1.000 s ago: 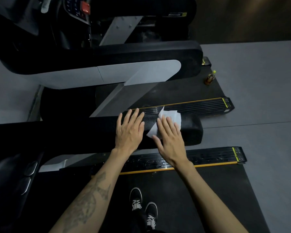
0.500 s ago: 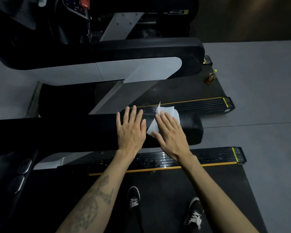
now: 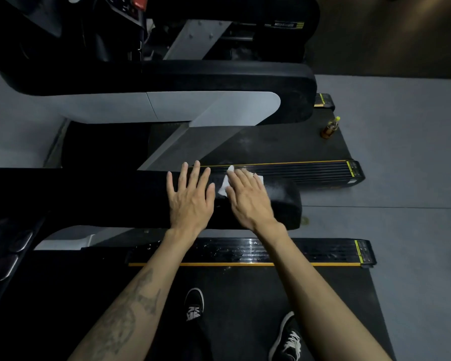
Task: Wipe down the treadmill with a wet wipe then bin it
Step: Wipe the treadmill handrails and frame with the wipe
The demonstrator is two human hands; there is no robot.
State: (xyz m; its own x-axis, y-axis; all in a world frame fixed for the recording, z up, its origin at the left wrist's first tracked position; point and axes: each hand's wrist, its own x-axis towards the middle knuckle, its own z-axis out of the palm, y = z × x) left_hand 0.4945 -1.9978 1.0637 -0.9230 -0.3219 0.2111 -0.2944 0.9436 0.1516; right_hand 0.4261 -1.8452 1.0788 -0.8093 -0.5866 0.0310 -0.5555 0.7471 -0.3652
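Both of my hands lie flat on the padded black side handrail (image 3: 130, 196) of the treadmill. My left hand (image 3: 190, 199) rests bare on it, fingers spread and straight, holding nothing. My right hand (image 3: 248, 198) presses the thin white wet wipe (image 3: 224, 187) onto the rail's top near its rounded end, fingers straight and close together; no grip curls round the wipe, which shows only at my fingertips and beside my thumb. A pale damp sheen marks the rail just right of that hand. Below, droplets dot the black ribbed side rail with the yellow stripe (image 3: 310, 252). My black lace-up shoes (image 3: 287, 340) stand on the dark belt (image 3: 245, 295). A small amber bottle with a yellow cap (image 3: 330, 127) stands on the neighbouring treadmill's belt.
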